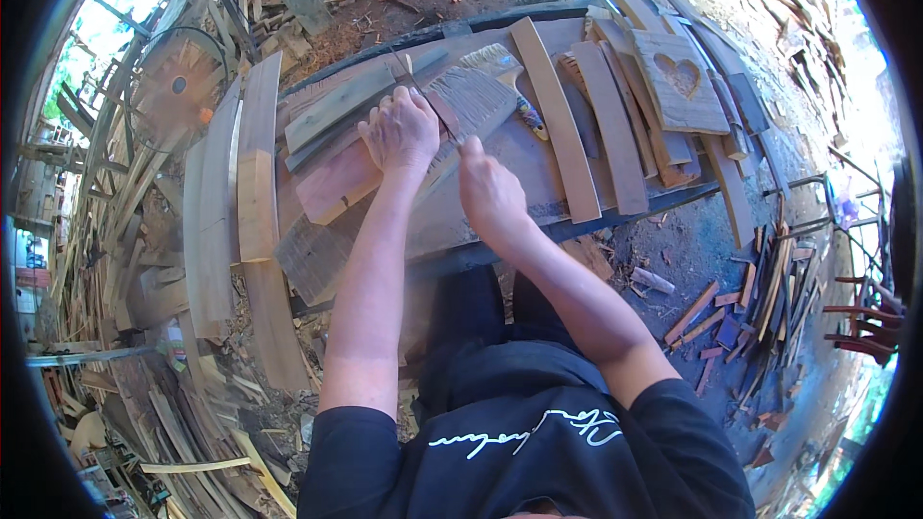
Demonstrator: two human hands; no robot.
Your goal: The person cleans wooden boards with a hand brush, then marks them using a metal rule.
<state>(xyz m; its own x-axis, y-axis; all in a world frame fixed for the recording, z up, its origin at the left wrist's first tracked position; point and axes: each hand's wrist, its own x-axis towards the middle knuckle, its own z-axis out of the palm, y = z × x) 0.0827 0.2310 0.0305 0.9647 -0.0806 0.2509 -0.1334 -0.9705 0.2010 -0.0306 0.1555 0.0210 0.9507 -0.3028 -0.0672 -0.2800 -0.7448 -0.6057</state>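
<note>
My left hand [399, 130], fingers curled, presses down near the middle of the workbench; what its fingers hold is hidden. Just right of it and nearer to me, my right hand [490, 190] is closed around the near end of a thin dark tool, whose exact kind I cannot make out. The tool slants away past a reddish-brown piece [443, 115] beside my left hand. Beyond them lies a grey-brown board [473, 101] with a ribbed surface. A brush or tool with a colourful handle [531, 119] rests at that board's right side.
Planks lie across the bench, including a long pale board [558, 120] and a board with a carved heart [681, 80] at right. More planks [258, 154] stand at left. Wood offcuts [711, 322] litter the floor at right. A large round saw-like disc [179, 86] stands far left.
</note>
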